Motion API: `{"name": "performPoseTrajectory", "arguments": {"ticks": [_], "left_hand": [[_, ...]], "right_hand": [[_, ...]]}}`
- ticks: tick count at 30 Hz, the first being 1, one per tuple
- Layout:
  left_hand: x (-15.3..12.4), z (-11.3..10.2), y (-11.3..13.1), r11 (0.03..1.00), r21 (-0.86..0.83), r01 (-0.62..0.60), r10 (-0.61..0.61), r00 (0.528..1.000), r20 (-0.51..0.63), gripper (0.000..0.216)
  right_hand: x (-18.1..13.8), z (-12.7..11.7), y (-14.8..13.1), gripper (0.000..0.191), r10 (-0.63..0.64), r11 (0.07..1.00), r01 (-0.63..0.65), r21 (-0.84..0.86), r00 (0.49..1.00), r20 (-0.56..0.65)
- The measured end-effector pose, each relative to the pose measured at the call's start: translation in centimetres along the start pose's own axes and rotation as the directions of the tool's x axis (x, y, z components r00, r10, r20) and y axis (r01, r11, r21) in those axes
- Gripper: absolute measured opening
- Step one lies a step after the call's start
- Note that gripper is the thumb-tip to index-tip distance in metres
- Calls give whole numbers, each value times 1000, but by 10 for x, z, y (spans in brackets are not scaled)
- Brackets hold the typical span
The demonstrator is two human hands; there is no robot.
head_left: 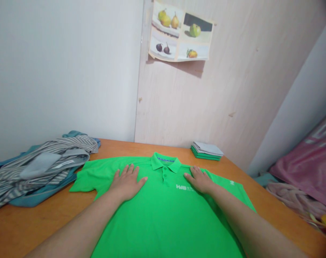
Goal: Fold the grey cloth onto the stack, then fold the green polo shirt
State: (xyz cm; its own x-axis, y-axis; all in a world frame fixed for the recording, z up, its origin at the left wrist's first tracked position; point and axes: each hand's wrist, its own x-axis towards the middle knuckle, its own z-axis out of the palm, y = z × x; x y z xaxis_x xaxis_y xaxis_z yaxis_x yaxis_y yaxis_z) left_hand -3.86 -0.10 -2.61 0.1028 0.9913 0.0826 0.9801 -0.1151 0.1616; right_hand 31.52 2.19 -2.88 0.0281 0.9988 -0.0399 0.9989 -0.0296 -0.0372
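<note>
Counter, orange-brown wood look, takes up the near half of the view and carries the clothes. Green polo shirt lies on it front up, in the middle, collar end far, body running out of view at the near edge; left sleeve and right sleeve are spread out to the sides. Rumpled clothes heap, grey stripes plus blue-teal pieces, sits at left, just beside the left sleeve. Left hand is palm down on the left of the chest, fingers a bit spread; right hand rests on the right of it, up by the shoulder. Both unclenched, no cloth pinched that I can see. Folded stack, grey over green, is far right, apart from the shirt, untouched. Collar lies neat between the hands; white print just left of the right hand; buttons below the collar. Step, my read: smoothing the front, mostly flat, no fold made yet. Next move calls for light flat-palm strokes outward to the sleeves, without dragging the collar or bunching the back layer.
</note>
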Motion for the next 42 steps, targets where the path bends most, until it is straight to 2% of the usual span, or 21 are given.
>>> {"name": "performPoseTrajectory", "arguments": {"ticks": [5, 9, 16, 21, 25, 30, 33, 36, 39, 42], "left_hand": [[-2, -2, 2, 1000, 11, 5, -5, 1000, 5, 89], [-1, -1, 1, 1000, 3, 3, -3, 1000, 10, 90], [-3, -2, 2, 1000, -12, -2, 2, 1000, 6, 91], [-4, -3, 3, 1000, -28, 4, -3, 1000, 15, 90], [-3, -1, 2, 999, -33, 3, -3, 1000, 19, 91], [-5, 0, 3, 999, -38, 13, -13, 1000, 18, 91], [-6, -4, 3, 999, -39, 33, -31, 999, 42, 91], [0, -17, 4, 998, -45, 51, -47, 996, 79, 85], [17, -34, 3, 996, -45, 70, -69, 997, 37, 68], [35, -41, 0, 998, -42, 53, -54, 998, -11, 63]], "right_hand": [[3, 0, 11, 89, 70, 998, -70, -9, 998, -6], [3, -1, 6, 88, 72, 997, -72, -15, 997, -10], [-3, 1, -26, 86, -55, 998, 55, 3, 998, -2], [-5, -2, -37, 84, -43, 999, 43, 19, 999, -8], [-8, -3, -64, 86, -78, 995, 81, 60, 996, -47], [-17, 7, -95, 89, -152, 985, 153, 81, 988, -21], [-15, 9, -96, 90, -145, 987, 145, 74, 989, -11], [-7, 3, -90, 89, -169, 980, 167, 111, 986, 9], [1, -2, -82, 86, -153, 978, 158, 133, 987, -46], [4, 2, -78, 85, -123, 984, 131, 122, 990, -73]]}}
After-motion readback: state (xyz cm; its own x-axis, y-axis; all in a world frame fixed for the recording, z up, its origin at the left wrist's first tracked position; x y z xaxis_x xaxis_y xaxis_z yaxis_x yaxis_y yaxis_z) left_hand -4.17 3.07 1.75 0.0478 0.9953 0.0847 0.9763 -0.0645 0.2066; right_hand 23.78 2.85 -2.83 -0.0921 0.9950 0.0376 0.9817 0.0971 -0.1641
